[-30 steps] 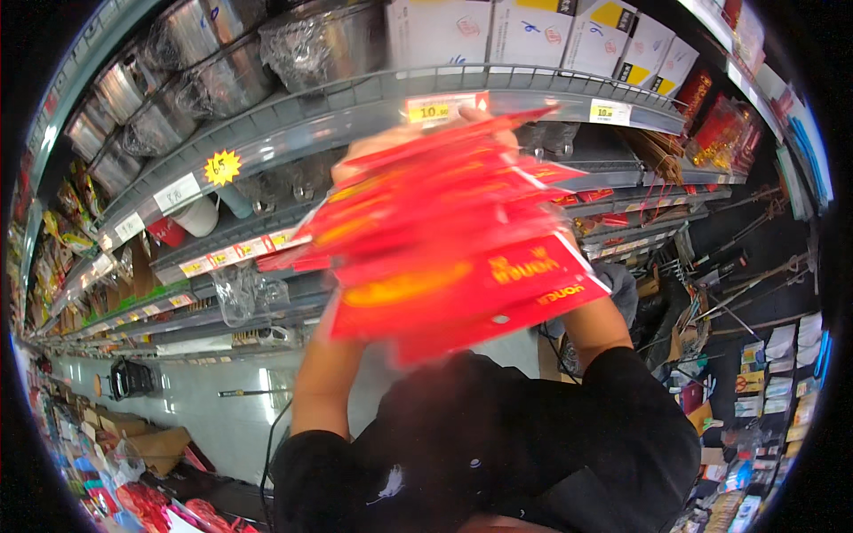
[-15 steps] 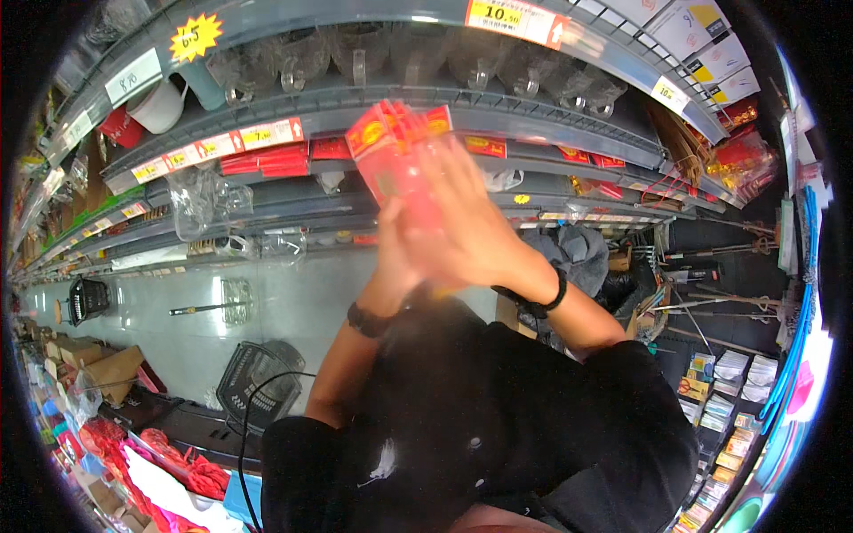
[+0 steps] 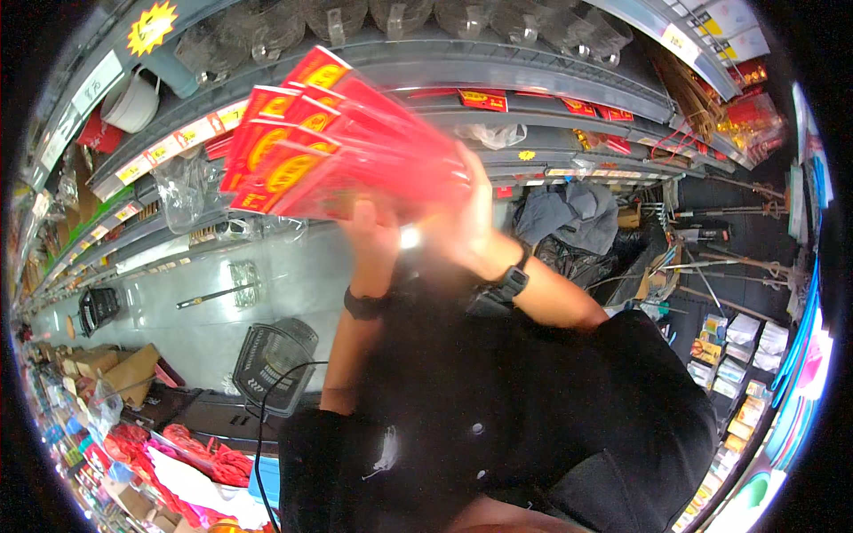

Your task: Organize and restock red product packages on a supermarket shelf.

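I hold a fanned stack of flat red packets with gold print (image 3: 320,147) up in front of the store shelves. My left hand (image 3: 373,235) grips the stack from below, a dark band on that wrist. My right hand (image 3: 462,226), blurred by motion, presses against the stack's right end and wears a black watch. The packets' free ends point up and to the left, toward a grey metal shelf (image 3: 498,67) that carries more red packets (image 3: 484,99).
Shelves with yellow price tags curve across the top. A black shopping basket (image 3: 271,360) stands on the floor below. Cardboard boxes (image 3: 111,369) and red goods (image 3: 191,449) lie at lower left. Hanging tools and packaged items fill the right side.
The stack has swung from upright to fanned out toward the upper left, and it is nearer the camera. The view has tilted down slightly.
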Demonstrator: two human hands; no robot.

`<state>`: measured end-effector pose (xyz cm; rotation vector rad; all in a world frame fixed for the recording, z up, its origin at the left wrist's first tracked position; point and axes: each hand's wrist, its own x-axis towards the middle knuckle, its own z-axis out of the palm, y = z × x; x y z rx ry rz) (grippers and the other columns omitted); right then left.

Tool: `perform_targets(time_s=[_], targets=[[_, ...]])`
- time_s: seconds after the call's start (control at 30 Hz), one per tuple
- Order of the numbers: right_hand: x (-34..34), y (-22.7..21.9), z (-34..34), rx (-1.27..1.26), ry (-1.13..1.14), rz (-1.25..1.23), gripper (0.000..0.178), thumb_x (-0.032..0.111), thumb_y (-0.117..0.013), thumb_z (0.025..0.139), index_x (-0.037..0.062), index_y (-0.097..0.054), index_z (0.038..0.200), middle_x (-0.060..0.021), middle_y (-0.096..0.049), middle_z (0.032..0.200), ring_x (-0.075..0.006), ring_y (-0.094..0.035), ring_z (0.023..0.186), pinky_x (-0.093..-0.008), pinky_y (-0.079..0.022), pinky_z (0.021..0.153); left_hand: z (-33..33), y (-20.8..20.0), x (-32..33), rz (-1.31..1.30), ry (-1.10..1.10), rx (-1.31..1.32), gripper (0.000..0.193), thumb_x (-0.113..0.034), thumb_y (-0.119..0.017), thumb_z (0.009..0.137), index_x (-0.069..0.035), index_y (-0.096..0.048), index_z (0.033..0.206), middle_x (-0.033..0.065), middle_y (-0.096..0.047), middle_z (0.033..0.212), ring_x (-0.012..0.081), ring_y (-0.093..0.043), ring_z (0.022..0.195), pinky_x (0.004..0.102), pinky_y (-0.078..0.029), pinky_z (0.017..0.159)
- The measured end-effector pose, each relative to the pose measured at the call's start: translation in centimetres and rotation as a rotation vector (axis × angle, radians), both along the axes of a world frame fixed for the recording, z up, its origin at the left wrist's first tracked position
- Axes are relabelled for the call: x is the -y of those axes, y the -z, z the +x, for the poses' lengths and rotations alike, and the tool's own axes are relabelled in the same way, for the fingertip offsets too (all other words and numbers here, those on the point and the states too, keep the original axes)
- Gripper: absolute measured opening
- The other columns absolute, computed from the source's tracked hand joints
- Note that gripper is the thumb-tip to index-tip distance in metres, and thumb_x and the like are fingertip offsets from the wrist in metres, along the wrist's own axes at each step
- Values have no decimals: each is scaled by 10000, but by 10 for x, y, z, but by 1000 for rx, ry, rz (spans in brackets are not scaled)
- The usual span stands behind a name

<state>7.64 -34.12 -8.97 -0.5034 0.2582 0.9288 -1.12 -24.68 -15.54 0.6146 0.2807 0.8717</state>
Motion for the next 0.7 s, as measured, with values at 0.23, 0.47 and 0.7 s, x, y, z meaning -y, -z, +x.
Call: perform_targets(time_s=[0.23,0.47,0.7], targets=[[-12,-18,-2,56,-61,165,467,432,-467,1005,53,-623,1230,-142,-671,1245,-294,-617,1162,-435,-446,1043,-3,54,-18,280,-174,-72,619,-493,-738,810,-115,-548,1262,12,-607,1191,199,-571,1132,405,-466,1038],[12,-17,28,609,-185,-169,506,353,-459,1032,-6,-490,1387,-184,-528,1432,-288,-536,1293,-437,-391,1114,-1,-26,-19,22,-24,56,658,-569,-580,890,-134,-490,1376,88,-591,1314,276,-565,1224,478,-452,1054],[7,-11,-17,1860,-272,-668,962,421,-612,939,-141,-84,1514,-366,-360,1441,-478,-376,1371,-472,-317,1144,-2,-7,-7,-55,235,-46,663,-539,-409,969,-62,-448,1428,120,-571,1378,304,-563,1242,462,-420,1090]])
